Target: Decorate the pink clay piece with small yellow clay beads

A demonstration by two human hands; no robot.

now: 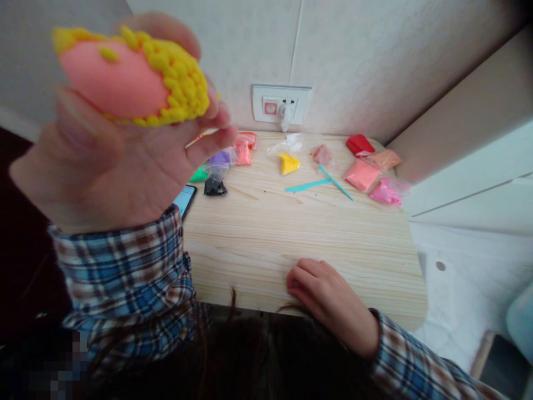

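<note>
In the head view, the left hand point(133, 161) holds a rounded pink clay-like form with yellow pellets point(116, 83) raised above the left of the pale wood-grain tabletop point(291, 233), its grip closed around the form between thumb and fingers. The right hand point(322, 289) rests loosely curled at the near edge, and whether its grip encloses anything cannot be told. The step in hand looks like inspecting the partly covered form; any further work on its bare pink face would call for a light, steady hold that spares the pellets.
</note>
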